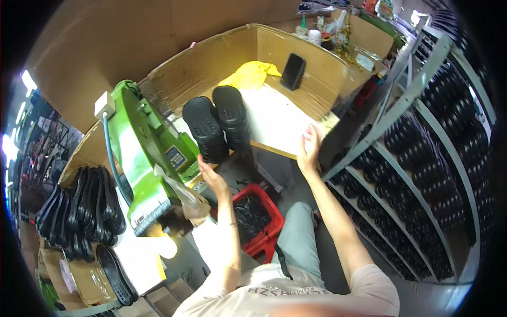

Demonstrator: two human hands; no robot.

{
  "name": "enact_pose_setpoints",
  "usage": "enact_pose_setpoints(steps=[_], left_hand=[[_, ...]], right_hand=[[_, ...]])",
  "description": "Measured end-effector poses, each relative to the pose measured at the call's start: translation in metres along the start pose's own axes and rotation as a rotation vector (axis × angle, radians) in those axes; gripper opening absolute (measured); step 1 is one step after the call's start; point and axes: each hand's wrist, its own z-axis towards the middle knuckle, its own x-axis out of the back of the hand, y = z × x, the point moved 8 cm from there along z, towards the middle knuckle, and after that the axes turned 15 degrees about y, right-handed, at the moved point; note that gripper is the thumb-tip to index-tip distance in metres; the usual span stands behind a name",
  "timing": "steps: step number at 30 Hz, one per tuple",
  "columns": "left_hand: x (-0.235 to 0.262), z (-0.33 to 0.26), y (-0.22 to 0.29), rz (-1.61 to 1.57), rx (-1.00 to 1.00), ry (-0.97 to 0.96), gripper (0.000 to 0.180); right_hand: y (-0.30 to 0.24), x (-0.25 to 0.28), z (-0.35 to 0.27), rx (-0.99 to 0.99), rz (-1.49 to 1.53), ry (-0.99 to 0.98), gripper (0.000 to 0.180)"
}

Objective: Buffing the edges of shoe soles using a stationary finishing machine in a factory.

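Note:
Two black shoes [203,127], [231,113] lie side by side at the front edge of the white-topped table [274,119]. Close to the heel end of the left shoe is my left hand [213,178], its fingers stretched out; whether it touches the shoe I cannot tell. My right hand [310,149] is raised by the table's right front corner, fingers apart and slightly bent, holding nothing. Left of the shoes stands a green machine [129,142] with a grey hose. A yellow cloth [251,75] and a black phone [293,72] sit behind the shoes.
Cardboard walls [211,55] enclose the table's back. Below my hands stands a red crate [272,203] holding black scraps. Several black shoe parts [79,211] pile up at left, near a lit lamp [168,246]. At right rises a metal rack [406,182] full of black shoes.

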Motion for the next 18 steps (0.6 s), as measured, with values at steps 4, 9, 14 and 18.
enact_pose_setpoints(steps=[4, 9, 14, 18], left_hand=[[-0.015, 0.051, -0.015, -0.12, 0.279, 0.005, 0.086], [-0.066, 0.104, -0.014, -0.221, 0.698, -0.375, 0.086], [-0.1, 0.072, 0.021, -0.14, 0.555, -0.389, 0.08], [-0.091, -0.035, -0.024, 0.004, 0.593, -0.55, 0.084]], right_hand=[[0.039, -0.15, -0.007, -0.697, 0.114, -0.401, 0.069], [0.018, -0.236, -0.021, -1.218, 0.359, -0.479, 0.087], [-0.007, -0.23, -0.01, -1.18, 0.57, -0.718, 0.074], [0.041, -0.107, 0.006, -0.792, 0.392, -0.437, 0.05]])
